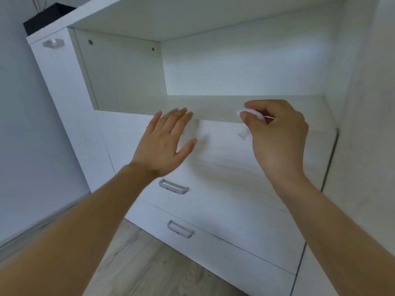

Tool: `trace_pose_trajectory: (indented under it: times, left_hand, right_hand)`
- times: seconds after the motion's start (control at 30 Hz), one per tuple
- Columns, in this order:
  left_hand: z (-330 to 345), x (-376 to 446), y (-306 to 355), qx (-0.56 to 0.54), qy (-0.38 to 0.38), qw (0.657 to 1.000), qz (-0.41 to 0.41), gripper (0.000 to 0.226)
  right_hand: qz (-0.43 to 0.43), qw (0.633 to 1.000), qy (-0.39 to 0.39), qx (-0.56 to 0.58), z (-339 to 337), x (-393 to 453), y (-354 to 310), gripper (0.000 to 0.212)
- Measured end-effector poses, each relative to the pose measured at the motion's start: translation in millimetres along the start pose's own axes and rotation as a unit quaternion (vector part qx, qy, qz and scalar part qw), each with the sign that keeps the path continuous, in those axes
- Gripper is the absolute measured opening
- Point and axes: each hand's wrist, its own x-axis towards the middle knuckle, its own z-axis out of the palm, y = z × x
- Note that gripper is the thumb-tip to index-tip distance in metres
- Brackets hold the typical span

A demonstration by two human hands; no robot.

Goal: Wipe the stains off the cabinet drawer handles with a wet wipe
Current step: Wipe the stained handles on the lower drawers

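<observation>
A white cabinet [245, 178] with stacked drawers fills the view. Two grey bar handles show: the upper handle [173, 187] just below my left wrist and the lower handle [180, 229] on the drawer beneath. My right hand [277, 135] pinches a crumpled white wet wipe [249, 120] between thumb and fingers, held in front of the top drawer's upper edge. My left hand [168, 142] is flat and open, fingers spread, hovering before the top drawer front to the left of the wipe. Any handle on the top drawer is hidden behind my hands.
An open shelf niche [213, 71] sits above the drawers. A tall side door with a small grey knob [53, 42] stands at left, with a dark vase [47, 17] on top. Wooden floor [139, 263] lies below, grey wall at left.
</observation>
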Motion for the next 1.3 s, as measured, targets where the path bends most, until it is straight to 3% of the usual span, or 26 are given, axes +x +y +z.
trace_pose_trajectory:
  times: [0.23, 0.5, 0.77, 0.93, 1.2, 1.3]
  left_hand:
    - [56.4, 6.8, -101.0, -0.059, -0.094, 0.993, -0.049, 0.087]
    - [89.0, 12.5, -126.4, -0.117, 0.057, 0.99, 0.059, 0.095]
    - [114.4, 24.8, -141.0, -0.251, 0.161, 0.95, 0.098, 0.083]
    - [112.3, 28.6, -150.4, -0.288, 0.165, 0.935, 0.122, 0.077]
    - [110.5, 27.7, -151.9, -0.289, 0.154, 0.936, 0.129, 0.074]
    - [111.9, 26.1, -151.5, -0.276, 0.156, 0.94, 0.124, 0.074]
  right_hand:
    - [-0.007, 0.995, 0.019, -0.101, 53.1, -29.8, 21.2, 0.011]
    - [-0.042, 0.981, 0.066, -0.179, 134.6, -34.9, 31.7, 0.014]
    - [-0.014, 0.963, 0.146, -0.226, 177.6, -34.8, 58.8, 0.017]
    - [0.009, 0.948, 0.228, -0.224, 186.9, -31.1, 59.6, 0.013]
    - [0.048, 0.958, 0.245, -0.137, 198.0, -31.6, 63.5, 0.013]
    - [0.027, 0.948, 0.284, -0.14, 195.9, -33.3, 65.6, 0.013]
